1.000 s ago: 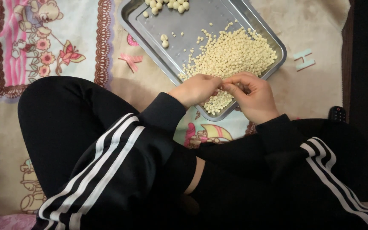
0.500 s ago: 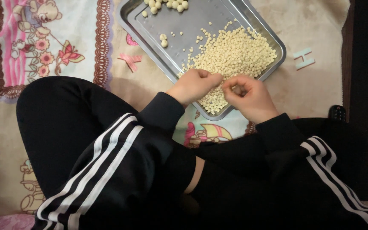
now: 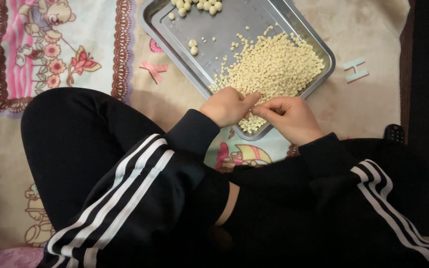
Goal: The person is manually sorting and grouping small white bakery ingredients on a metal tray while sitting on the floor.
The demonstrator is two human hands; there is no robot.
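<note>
Both hands, left hand [image 3: 228, 105] and right hand [image 3: 288, 116], should keep fingers pinching one small cream pellet [image 3: 254, 110] low over the near edge of the shallow rectangular steel tray [image 3: 308, 34], so it rolls evenly.

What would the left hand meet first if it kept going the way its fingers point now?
The left hand points right, toward the right hand, whose fingertips are almost touching it above the pile of small pale pellets. It would likely meet those fingertips first, though depth is unclear from above.
</note>
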